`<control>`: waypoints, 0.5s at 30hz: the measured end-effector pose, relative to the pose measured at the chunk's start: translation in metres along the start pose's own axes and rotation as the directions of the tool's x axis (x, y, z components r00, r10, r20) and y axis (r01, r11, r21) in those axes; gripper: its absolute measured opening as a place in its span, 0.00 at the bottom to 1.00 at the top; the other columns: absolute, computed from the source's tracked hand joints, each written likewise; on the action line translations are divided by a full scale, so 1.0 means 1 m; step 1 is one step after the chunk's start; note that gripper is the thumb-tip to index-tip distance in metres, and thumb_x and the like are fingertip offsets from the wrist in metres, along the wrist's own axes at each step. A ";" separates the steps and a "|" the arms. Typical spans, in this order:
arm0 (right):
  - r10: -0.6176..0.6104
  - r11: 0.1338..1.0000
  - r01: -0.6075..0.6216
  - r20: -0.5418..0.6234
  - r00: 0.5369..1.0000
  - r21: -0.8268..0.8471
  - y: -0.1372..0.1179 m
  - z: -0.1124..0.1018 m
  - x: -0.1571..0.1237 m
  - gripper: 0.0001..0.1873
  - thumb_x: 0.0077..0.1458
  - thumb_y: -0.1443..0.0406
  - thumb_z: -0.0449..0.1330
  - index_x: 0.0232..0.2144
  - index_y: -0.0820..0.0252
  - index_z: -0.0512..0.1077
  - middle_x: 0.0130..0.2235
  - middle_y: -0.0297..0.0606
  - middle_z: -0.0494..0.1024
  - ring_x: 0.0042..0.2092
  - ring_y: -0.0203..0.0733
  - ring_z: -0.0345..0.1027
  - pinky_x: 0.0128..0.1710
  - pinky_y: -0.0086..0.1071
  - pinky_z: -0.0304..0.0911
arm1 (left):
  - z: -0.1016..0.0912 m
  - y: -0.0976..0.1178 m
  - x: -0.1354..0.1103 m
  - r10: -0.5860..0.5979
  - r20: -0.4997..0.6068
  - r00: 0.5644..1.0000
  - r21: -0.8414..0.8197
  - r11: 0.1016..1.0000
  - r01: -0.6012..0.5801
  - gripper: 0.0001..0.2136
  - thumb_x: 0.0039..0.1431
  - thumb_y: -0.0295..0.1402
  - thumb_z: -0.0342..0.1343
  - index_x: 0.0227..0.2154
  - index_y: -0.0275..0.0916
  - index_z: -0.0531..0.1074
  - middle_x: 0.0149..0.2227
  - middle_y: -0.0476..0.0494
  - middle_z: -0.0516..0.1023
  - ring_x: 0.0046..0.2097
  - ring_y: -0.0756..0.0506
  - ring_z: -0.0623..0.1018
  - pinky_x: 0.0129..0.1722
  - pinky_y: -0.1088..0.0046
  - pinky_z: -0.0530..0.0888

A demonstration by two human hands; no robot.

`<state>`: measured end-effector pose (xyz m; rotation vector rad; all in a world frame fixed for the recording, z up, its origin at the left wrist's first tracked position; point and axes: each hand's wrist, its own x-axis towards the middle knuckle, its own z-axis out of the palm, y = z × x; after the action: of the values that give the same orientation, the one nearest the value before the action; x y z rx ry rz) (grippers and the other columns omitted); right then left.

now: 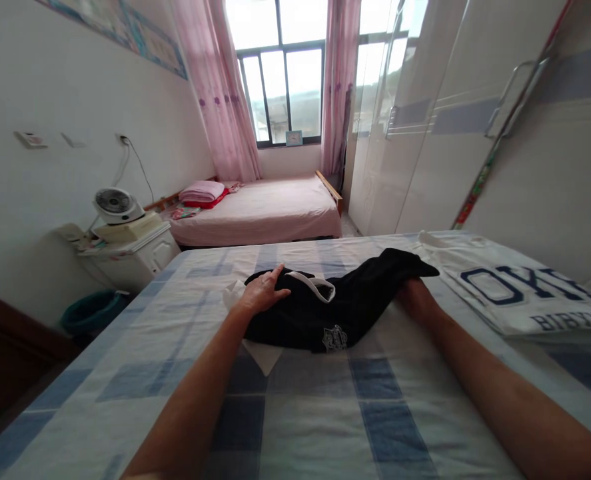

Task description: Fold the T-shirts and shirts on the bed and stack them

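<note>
A black shirt with white neck trim and a pale crest lies bunched on the checked bed in front of me. My left hand rests on its left part, fingers stretched out and thumb apart. White cloth pokes out from under the shirt on that side. At the other end, my right hand holds the raised right part of the black shirt from below; the fabric hides most of its fingers. To the right, a white shirt with dark lettering is spread flat.
The blue-and-white bedsheet covers the surface under the clothes. Beyond stands a second bed with folded pink bedding. A fan sits on a cabinet at left, near a green bin. Wardrobe doors line the right.
</note>
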<state>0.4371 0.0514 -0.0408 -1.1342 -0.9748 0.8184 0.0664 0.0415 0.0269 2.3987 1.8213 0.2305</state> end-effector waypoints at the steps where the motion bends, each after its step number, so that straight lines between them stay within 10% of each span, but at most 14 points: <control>1: 0.032 0.999 -0.032 0.000 0.999 0.029 -0.001 -0.001 0.002 0.12 0.45 0.59 0.58 0.34 0.56 0.69 0.35 0.36 0.75 0.35 0.43 0.71 0.33 0.37 0.70 | 0.003 0.000 0.001 -0.001 -0.024 1.000 -0.004 1.000 0.001 0.35 0.57 0.46 0.53 0.64 0.39 0.51 0.51 0.36 0.74 0.52 0.40 0.74 0.50 0.67 0.68; 7: -0.111 0.928 0.020 -0.227 0.968 -0.373 -0.009 -0.021 0.016 0.29 0.52 0.51 0.50 0.54 0.58 0.62 0.52 0.47 0.69 0.50 0.50 0.67 0.45 0.42 0.67 | 0.009 0.004 0.005 -0.007 -0.087 0.996 0.036 0.999 0.010 0.13 0.61 0.38 0.49 0.39 0.42 0.77 0.41 0.40 0.77 0.45 0.41 0.76 0.44 0.69 0.69; 10: -0.313 0.635 0.205 -0.005 0.950 -0.745 -0.007 -0.025 0.015 0.33 0.52 0.50 0.53 0.55 0.61 0.64 0.57 0.50 0.66 0.59 0.54 0.57 0.58 0.47 0.54 | -0.003 0.004 0.006 -0.035 -0.200 0.979 -0.016 0.999 0.032 0.13 0.61 0.36 0.46 0.32 0.42 0.76 0.37 0.42 0.77 0.41 0.42 0.76 0.41 0.69 0.69; 15: -0.244 0.313 0.374 0.307 0.920 -0.873 0.004 -0.016 0.005 0.21 0.50 0.53 0.55 0.45 0.54 0.73 0.55 0.42 0.71 0.61 0.58 0.53 0.57 0.57 0.49 | -0.034 -0.002 0.004 -0.023 -0.483 0.875 -0.318 0.936 -0.151 0.11 0.57 0.36 0.48 0.26 0.40 0.72 0.31 0.46 0.74 0.35 0.46 0.74 0.38 0.72 0.69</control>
<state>0.4537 0.0508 -0.0453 -1.7688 -1.8138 -0.1137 0.0585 0.0460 0.0602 2.2776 1.6737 1.1494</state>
